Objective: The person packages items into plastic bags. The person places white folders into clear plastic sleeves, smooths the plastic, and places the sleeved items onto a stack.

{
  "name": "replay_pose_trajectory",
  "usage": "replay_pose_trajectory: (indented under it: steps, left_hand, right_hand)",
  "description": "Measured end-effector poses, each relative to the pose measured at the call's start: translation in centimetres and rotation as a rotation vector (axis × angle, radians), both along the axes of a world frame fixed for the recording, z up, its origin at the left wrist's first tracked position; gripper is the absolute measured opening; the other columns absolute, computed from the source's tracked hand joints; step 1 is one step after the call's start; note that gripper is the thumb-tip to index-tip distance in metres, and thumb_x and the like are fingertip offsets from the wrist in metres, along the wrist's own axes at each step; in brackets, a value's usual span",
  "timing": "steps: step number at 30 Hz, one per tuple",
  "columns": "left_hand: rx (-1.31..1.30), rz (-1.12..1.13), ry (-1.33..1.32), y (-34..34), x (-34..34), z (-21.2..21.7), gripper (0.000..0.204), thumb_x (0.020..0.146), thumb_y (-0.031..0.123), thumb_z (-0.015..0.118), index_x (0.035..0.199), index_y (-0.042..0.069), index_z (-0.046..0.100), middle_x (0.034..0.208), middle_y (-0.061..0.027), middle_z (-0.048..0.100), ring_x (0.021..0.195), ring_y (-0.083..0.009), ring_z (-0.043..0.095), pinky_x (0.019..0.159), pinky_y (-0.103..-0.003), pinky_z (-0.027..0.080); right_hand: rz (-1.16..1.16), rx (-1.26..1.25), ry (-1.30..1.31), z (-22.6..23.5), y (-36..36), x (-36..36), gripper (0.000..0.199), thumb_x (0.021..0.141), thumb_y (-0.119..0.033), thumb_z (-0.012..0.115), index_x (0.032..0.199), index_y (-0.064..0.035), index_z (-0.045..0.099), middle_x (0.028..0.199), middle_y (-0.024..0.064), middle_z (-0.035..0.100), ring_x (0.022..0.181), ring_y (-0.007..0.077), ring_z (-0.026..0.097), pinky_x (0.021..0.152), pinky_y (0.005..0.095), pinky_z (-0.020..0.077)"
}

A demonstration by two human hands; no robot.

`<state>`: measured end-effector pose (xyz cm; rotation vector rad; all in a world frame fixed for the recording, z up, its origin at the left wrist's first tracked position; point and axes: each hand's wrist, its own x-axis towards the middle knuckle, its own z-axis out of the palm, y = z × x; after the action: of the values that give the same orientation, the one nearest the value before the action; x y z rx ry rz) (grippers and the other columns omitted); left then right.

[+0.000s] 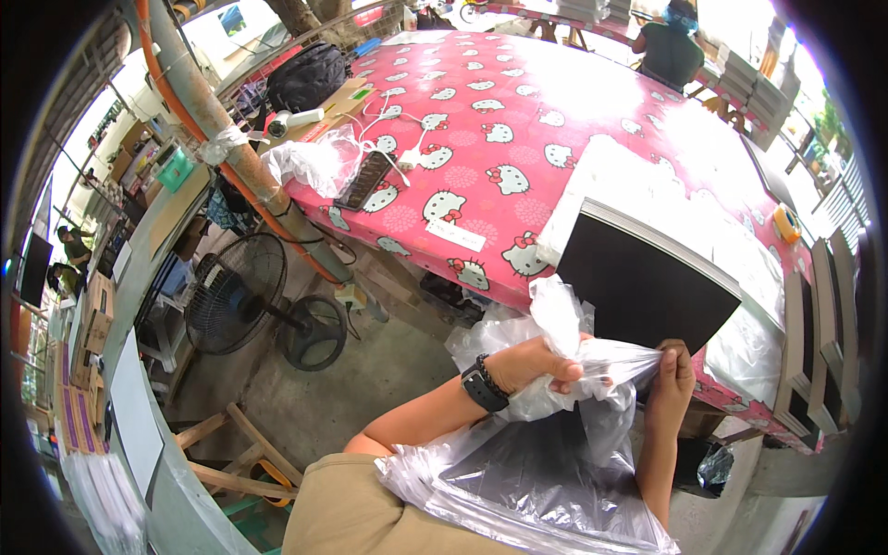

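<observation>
Clear plastic bags (546, 481) lie over my lap and bunch up at the table's near edge. My left hand (541, 363), with a black watch and a beaded bracelet on the wrist, is closed round a gathered part of the plastic. Just right of it, my right hand (673, 370) pinches the plastic, which is stretched between the two hands. Beyond my hands, a stack of black flat boards (638, 277) with pale edges rests on white wrapping (601, 166) on the table.
The table has a pink cat-face cover (472, 143). On it are a power strip (365, 180), a black bag (310, 76) and a tape roll (786, 222). Thick boards (823, 333) stand at the right. A fan (237, 291) and a pole (250, 171) are left. Another person (672, 48) sits far off.
</observation>
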<state>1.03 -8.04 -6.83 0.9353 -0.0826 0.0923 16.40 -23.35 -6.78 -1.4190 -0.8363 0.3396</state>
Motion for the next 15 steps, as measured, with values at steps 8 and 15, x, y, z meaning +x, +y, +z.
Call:
replay_pose_trajectory:
  steps: [8,15]
  left_hand:
    - [-0.376,0.003,-0.084,1.9,-1.6,-2.4,0.044,0.067,0.023,0.069,0.098,0.001,0.047,0.074,-0.0046,0.052,0.048,-0.0051,0.039,0.044,-0.016,0.032]
    - [0.434,0.668,0.028,4.4,-2.0,-0.6,0.041,0.075,0.013,0.064,0.110,0.000,0.048,0.097,-0.0043,0.055,0.080,-0.0068,0.051,0.070,-0.020,0.042]
  right_hand:
    - [0.456,0.752,0.985,-0.8,-3.9,3.6,0.035,0.088,-0.026,0.044,0.113,-0.0024,0.045,0.102,0.0105,0.055,0.089,0.0221,0.054,0.085,0.0399,0.0398]
    - [-0.095,0.259,0.485,1.0,-6.7,4.7,0.037,0.082,-0.032,0.053,0.107,-0.0040,0.050,0.082,0.0034,0.056,0.058,0.0079,0.050,0.051,0.0232,0.0460]
